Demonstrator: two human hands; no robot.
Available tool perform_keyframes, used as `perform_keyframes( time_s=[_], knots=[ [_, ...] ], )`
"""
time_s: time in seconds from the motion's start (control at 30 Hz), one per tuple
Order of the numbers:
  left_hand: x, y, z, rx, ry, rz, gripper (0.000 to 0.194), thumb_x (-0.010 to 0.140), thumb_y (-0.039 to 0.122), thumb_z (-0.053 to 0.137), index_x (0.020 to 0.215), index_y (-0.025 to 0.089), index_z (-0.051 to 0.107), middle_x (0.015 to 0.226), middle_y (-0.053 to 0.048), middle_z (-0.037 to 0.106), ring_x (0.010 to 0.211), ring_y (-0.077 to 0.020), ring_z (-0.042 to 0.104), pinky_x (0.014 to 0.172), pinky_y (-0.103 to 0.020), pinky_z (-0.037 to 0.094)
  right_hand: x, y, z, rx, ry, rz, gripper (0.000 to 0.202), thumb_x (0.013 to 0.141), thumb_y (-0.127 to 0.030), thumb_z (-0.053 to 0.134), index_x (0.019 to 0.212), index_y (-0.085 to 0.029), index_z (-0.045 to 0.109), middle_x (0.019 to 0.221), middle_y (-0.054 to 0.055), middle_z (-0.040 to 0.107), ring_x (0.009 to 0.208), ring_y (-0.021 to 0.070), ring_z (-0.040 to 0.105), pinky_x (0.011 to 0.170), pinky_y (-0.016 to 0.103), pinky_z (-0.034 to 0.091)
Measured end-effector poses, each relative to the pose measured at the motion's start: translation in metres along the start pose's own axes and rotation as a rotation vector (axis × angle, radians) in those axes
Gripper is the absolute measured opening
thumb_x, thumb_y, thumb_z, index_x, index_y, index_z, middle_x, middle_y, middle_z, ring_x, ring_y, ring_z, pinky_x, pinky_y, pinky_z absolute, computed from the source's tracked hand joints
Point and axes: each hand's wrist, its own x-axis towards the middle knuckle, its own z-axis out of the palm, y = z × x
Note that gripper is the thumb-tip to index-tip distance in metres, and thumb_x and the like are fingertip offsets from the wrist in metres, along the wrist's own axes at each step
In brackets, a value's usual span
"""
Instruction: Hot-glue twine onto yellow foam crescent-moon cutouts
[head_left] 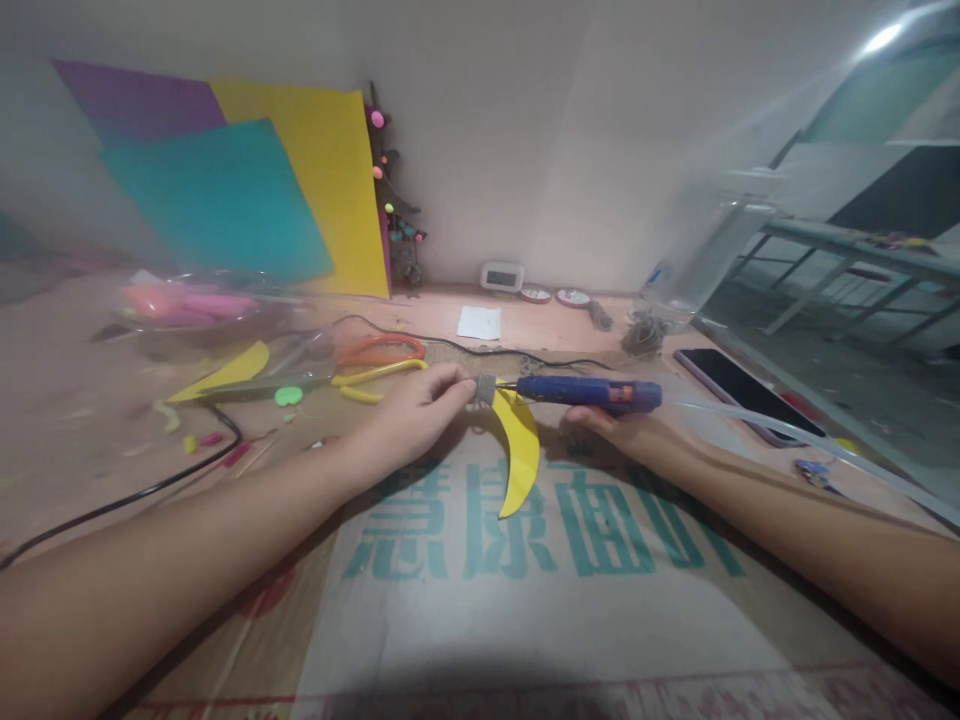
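Observation:
Between its thumb and fingertips my left hand point(424, 408) pinches a small grey piece point(486, 388), perhaps wound with cord. A yellow crescent-shaped cutout point(523, 450) hangs down from beside that piece, its tip pointing toward me. My right hand point(611, 428) is closed round a blue hot glue gun point(589, 393) from below. The gun lies sideways with its nozzle at the grey piece, by the top of the crescent. A long translucent strip point(780, 428) trails rightward from behind the gun. The right fingers are mostly hidden.
Scissors point(382, 349) with orange and yellow handles lie behind my left hand. A second yellow cutout point(225, 372) and a green piece point(288, 397) are farther left. A phone point(746, 395) lies right, near grey yarn point(643, 335). A black cable point(150, 492) crosses the left side.

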Motion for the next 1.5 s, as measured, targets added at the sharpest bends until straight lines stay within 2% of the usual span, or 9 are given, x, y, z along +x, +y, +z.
perform_keyframes(
  time_s=[0.13,0.37,0.67,0.77,0.87,1.0,1.13,1.3,1.5],
  knots=[
    [0.0,0.0,0.0,-0.011,0.01,-0.009,0.027,0.088,0.038,0.042,0.068,0.02,0.047,0.057,0.003,0.046,0.053,-0.0127,0.044,0.047,-0.024,0.032,0.0,-0.002,-0.001,-0.01,0.019,-0.009,0.021,0.064,-0.043,0.07,0.062,-0.026,0.058,0.069,0.004,0.068,0.072,0.0275,0.067,0.066,0.037,0.056],
    [-0.001,0.001,0.0,0.018,-0.005,-0.007,0.029,0.089,0.038,0.042,0.068,0.02,0.047,0.056,0.003,0.047,0.051,-0.0126,0.044,0.047,-0.024,0.03,0.001,0.0,-0.001,-0.025,0.02,-0.033,0.019,0.065,-0.043,0.066,0.06,-0.027,0.057,0.062,0.002,0.066,0.063,0.0256,0.066,0.059,0.036,0.055],
    [0.0,-0.002,0.001,0.023,-0.008,0.033,0.029,0.09,0.039,0.043,0.068,0.019,0.047,0.058,0.004,0.046,0.054,-0.0124,0.045,0.05,-0.024,0.032,0.001,-0.005,-0.004,-0.031,0.031,-0.003,0.028,0.069,-0.054,0.065,0.072,-0.026,0.064,0.073,0.005,0.07,0.069,0.0264,0.066,0.063,0.036,0.054],
    [0.001,-0.003,0.002,-0.008,-0.009,0.008,0.029,0.09,0.039,0.043,0.068,0.019,0.046,0.058,0.004,0.047,0.054,-0.0122,0.045,0.05,-0.024,0.032,0.009,-0.006,-0.013,-0.043,0.008,0.041,0.037,0.078,-0.057,0.057,0.064,-0.023,0.062,0.065,0.005,0.065,0.064,0.0228,0.063,0.059,0.033,0.049],
    [0.002,-0.005,0.003,-0.02,-0.013,-0.026,0.029,0.09,0.038,0.042,0.068,0.019,0.046,0.056,0.005,0.047,0.052,-0.0119,0.045,0.049,-0.023,0.031,0.021,-0.005,-0.027,0.034,-0.075,-0.038,0.051,0.089,-0.057,0.042,0.06,-0.02,0.062,0.061,0.005,0.061,0.058,0.016,0.057,0.056,0.028,0.044],
    [0.004,-0.008,0.006,-0.003,-0.014,-0.018,0.029,0.089,0.038,0.042,0.068,0.019,0.048,0.056,0.004,0.046,0.054,-0.0121,0.046,0.05,-0.023,0.031,0.033,-0.001,-0.048,0.254,-0.059,-0.032,0.054,0.087,-0.061,0.043,0.072,-0.016,0.068,0.065,0.006,0.064,0.059,0.0148,0.056,0.046,0.024,0.038],
    [0.005,-0.006,0.008,0.023,-0.018,0.017,0.028,0.088,0.036,0.042,0.069,0.018,0.05,0.059,0.003,0.049,0.056,-0.0131,0.048,0.051,-0.023,0.032,0.033,-0.007,-0.064,0.329,-0.013,-0.005,0.05,0.086,-0.06,0.048,0.076,-0.017,0.069,0.065,0.005,0.065,0.061,0.0152,0.059,0.043,0.022,0.036],
    [0.004,-0.003,0.01,0.084,0.031,0.035,0.028,0.087,0.037,0.043,0.068,0.018,0.05,0.063,0.002,0.05,0.063,-0.0154,0.05,0.056,-0.025,0.035,0.032,-0.015,-0.067,0.196,-0.103,-0.043,0.049,0.086,-0.059,0.046,0.084,-0.017,0.071,0.072,0.006,0.067,0.065,0.0153,0.061,0.05,0.023,0.042],
    [0.005,-0.008,0.012,0.058,0.027,0.015,0.03,0.088,0.04,0.041,0.068,0.018,0.048,0.059,0.003,0.046,0.056,-0.0138,0.047,0.052,-0.024,0.033,0.056,-0.005,-0.055,0.073,-0.154,0.006,0.047,0.083,-0.06,0.052,0.085,-0.017,0.071,0.073,0.006,0.069,0.063,0.0144,0.062,0.053,0.023,0.045]
  ],
)
